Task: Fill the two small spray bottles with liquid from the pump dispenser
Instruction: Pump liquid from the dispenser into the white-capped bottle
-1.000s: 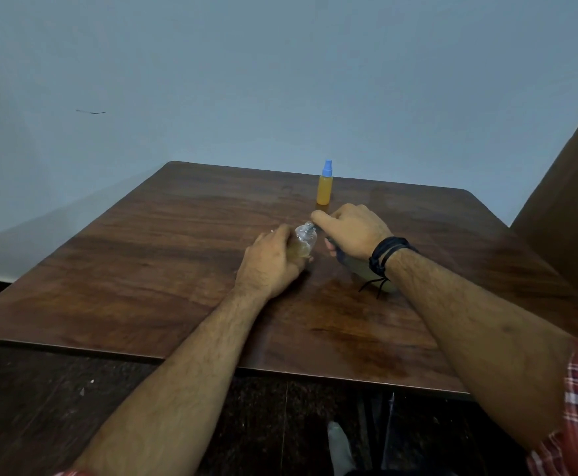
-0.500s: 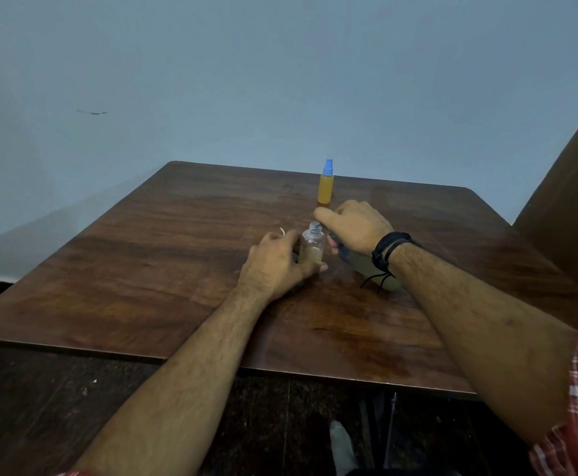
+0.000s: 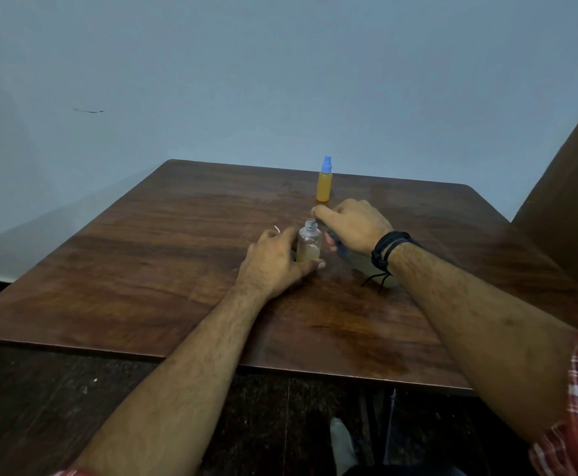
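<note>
Dark wooden table (image 3: 150, 269) against a plain bluish wall (image 3: 280, 80)

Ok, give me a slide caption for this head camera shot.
Left hand holds an uncapped clear bottle upright on the wooden table; right hand works at its neck, capped orange bottle behind.

1. Two small bottles: one clear and uncapped (image 3: 309, 243), one orange with a blue cap (image 3: 324, 182).
2. One larger bottle (image 3: 371, 267), mostly hidden under the right wrist.
3. Two hands: left (image 3: 275, 264), right (image 3: 351, 225).
4. One desk (image 3: 150, 269).
5. One black wristband (image 3: 385, 250).
</note>
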